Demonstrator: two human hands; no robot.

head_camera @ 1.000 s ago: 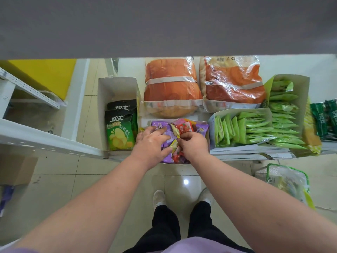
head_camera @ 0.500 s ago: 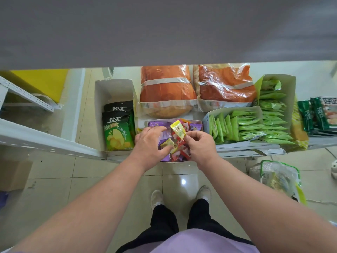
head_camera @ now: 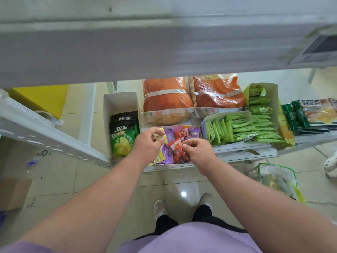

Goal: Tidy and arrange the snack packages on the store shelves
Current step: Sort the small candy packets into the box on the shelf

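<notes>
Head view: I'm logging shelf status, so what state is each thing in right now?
left hand: pinching a small yellow packet
right hand: pinching a red packet
mixed candy box: open, full of loose packets
chip box: open, back half bare
green sachet boxes: open, filled
orange bags: sealed, lying flat

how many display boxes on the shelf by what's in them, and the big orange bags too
Box of green chip bags: 1
Box of mixed purple and red sachets: 1
Boxes of light green packets: 2
Big orange bags: 2
Total: 6
</notes>
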